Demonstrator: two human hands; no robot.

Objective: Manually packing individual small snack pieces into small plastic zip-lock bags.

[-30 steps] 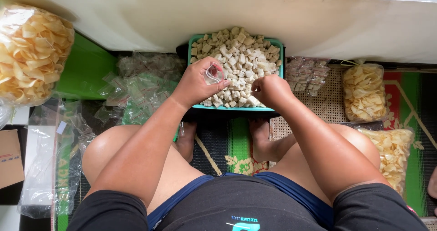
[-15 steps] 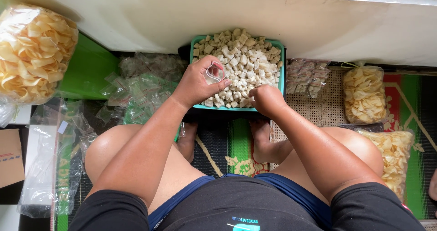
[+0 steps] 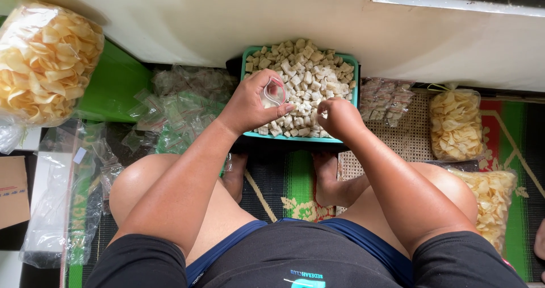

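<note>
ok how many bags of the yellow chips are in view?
3. One large bag at top left, one small bag right of the tray, one bag by the right knee. More may lie outside the picture.

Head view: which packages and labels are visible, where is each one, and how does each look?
Small clear plastic pouch: held open in the left hand, over the teal tray.
Big clear bag of yellow chips: upper left, bulging.
Heap of small clear zip bags: left of tray.
Brown cardboard box: left edge, small printed label.
</note>
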